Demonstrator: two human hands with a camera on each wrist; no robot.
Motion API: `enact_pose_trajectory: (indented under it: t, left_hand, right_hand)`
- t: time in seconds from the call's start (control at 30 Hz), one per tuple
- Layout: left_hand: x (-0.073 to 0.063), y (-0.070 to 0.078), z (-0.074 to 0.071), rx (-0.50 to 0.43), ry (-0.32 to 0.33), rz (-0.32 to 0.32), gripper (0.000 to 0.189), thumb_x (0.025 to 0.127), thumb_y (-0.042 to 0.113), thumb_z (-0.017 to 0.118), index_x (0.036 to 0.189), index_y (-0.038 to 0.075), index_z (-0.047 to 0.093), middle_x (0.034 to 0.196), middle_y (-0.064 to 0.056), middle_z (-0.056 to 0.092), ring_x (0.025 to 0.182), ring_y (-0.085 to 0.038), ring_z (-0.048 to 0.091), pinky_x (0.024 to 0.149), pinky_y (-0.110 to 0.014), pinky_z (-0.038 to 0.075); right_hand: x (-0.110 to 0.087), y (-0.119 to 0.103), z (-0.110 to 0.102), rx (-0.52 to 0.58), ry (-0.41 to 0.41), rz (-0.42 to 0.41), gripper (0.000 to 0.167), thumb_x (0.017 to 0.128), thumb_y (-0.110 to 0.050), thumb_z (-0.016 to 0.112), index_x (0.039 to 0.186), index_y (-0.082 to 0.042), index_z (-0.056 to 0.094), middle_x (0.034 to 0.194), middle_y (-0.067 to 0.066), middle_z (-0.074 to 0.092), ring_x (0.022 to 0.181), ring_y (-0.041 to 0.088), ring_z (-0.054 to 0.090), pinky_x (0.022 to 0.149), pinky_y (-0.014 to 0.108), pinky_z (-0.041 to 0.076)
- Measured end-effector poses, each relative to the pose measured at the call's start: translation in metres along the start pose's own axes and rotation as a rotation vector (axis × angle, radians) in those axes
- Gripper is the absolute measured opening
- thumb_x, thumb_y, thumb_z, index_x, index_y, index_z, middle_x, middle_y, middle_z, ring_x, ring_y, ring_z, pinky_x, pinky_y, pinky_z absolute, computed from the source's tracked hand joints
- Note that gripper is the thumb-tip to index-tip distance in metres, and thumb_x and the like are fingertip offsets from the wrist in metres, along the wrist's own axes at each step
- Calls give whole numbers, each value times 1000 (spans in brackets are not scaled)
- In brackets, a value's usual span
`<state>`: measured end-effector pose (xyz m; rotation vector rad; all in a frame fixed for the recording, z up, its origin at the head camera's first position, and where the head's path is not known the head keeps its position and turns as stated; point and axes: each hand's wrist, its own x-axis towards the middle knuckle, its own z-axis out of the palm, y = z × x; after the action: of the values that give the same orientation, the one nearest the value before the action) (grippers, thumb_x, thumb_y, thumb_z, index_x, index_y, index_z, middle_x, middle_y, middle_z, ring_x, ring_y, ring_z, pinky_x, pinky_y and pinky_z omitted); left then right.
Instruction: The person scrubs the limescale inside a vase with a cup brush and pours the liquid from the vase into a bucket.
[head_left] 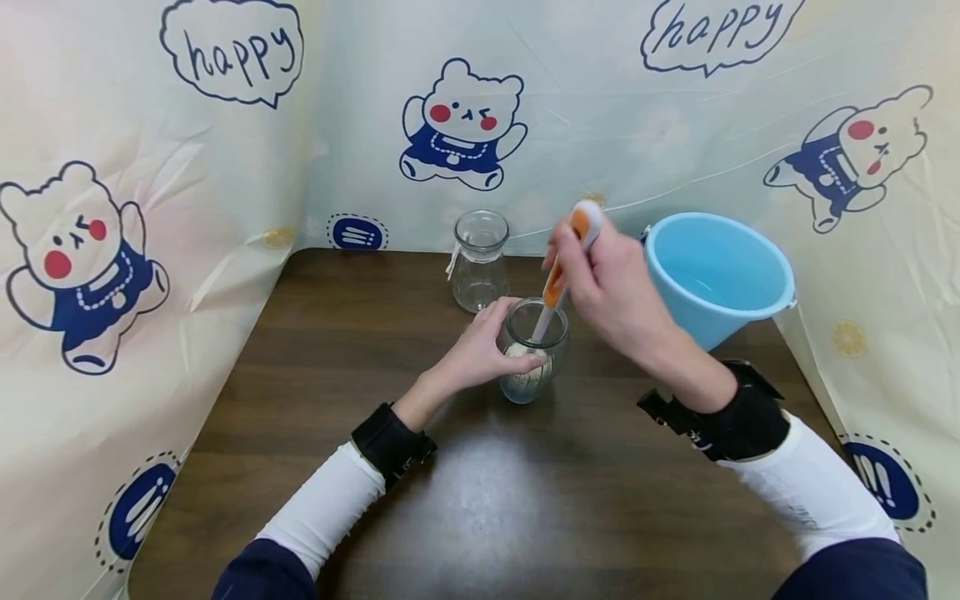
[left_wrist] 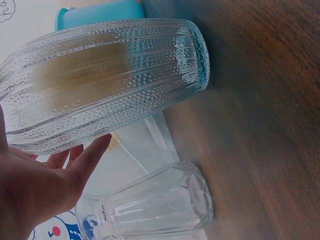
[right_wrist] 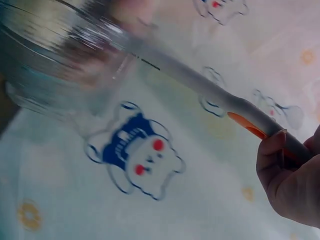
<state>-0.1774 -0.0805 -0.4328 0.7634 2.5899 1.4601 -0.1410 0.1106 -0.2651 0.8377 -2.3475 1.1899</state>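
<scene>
On the table stands a ribbed, dotted glass jar (head_left: 519, 390), its mouth upward. My left hand (head_left: 486, 343) grips its near left side, with the thumb across the front. In my right hand (head_left: 618, 292) is the orange and grey handle of a bottle brush (head_left: 553, 290), slanting down through the jar's mouth. The brush's pale yellowish head (left_wrist: 80, 72) sits inside the jar and looks blurred through the glass. In the right wrist view, the fingers (right_wrist: 272, 157) curl round the handle. Glass hides the head's exact shape.
Behind the jar stands a second clear glass vase (head_left: 480, 279) with a white tie at its neck. A light blue bucket (head_left: 772, 287) is at the right rear, near my right forearm. Printed cloth (head_left: 585, 125) walls the brown table (head_left: 330, 400) at the back and sides.
</scene>
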Motion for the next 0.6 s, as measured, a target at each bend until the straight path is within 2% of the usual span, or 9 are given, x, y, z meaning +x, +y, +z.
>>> enact_pose_trajectory:
  t: [0.1,0.2,0.27,0.37,0.47,0.53,0.6]
  left_hand:
    - [1,0,0,14,3,-5,81,80,47,84,145,18,48,138,-9,56,127,-24,47,101,-51,46]
    - [1,-1,0,18,3,-3,81,80,47,84,146,16,47,139,-9,55,127,-24,47,102,-51,46]
    - [1,-1,0,13,3,0,82,80,46,84,146,14,47,138,-8,55,127,-25,47,101,-51,46]
    - [1,-1,0,0,-1,-1,80,81,44,85,146,15,47,136,-8,55,127,-27,48,101,-51,46]
    - [0,0,-1,-16,-6,-9,80,82,43,85,146,16,46,136,-6,54,129,-32,48,102,-52,46]
    - [0,0,-1,-16,-8,-14,80,82,44,84,146,17,46,136,-5,54,129,-33,48,102,-53,46]
    - [0,1,0,-15,-8,-12,80,81,45,84,146,17,46,135,-5,54,129,-34,49,101,-53,46]
  right_hand:
    - [9,-12,-14,6,70,-21,24,111,-18,48,104,2,58,87,7,69,74,13,66,68,21,57]
    - [11,-13,-16,8,86,-35,23,111,-17,49,104,3,59,87,7,69,73,13,66,69,20,57]
    - [7,-7,-9,34,62,-18,22,111,-16,49,105,3,58,87,7,68,73,13,67,68,24,58]
    - [-2,8,7,57,-4,50,23,112,-19,47,107,1,57,90,8,68,75,16,68,69,30,60]
    - [-9,19,21,40,-59,107,23,112,-21,48,110,0,57,92,9,68,79,18,70,73,37,62]
    - [-10,20,23,29,-68,104,22,111,-20,49,112,1,57,94,10,68,81,19,71,76,39,62]
    - [-8,16,20,35,-42,70,22,111,-19,50,112,2,57,94,9,69,81,18,71,75,37,62]
